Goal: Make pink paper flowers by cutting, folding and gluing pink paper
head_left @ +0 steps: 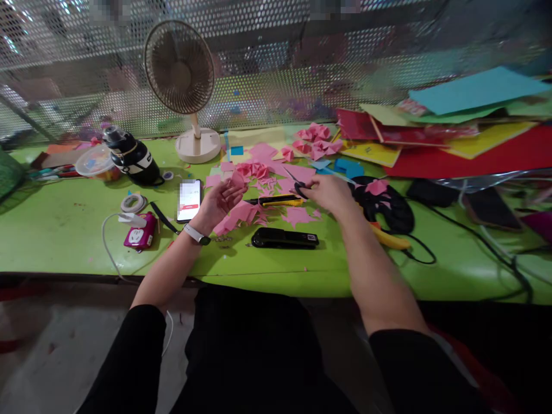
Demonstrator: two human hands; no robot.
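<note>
My left hand (219,201) is raised over the green table (64,224), its fingers closed on a small folded piece of pink paper (236,179). My right hand (328,192) grips a pair of scissors (297,183) by the black handles, blades pointing up and left over the pink scraps (297,215). A white watch (196,234) is on my left wrist. Pink cuttings (241,215) lie under both hands. A yellow and black utility knife (278,200) lies between them.
A black stapler (284,238) lies near the front edge. A phone (188,199), tape roll (133,202), pink power strip (138,236), black bottle (131,156) and white fan (183,86) stand left. Coloured paper sheets (452,132) pile at right, with black cables (474,236).
</note>
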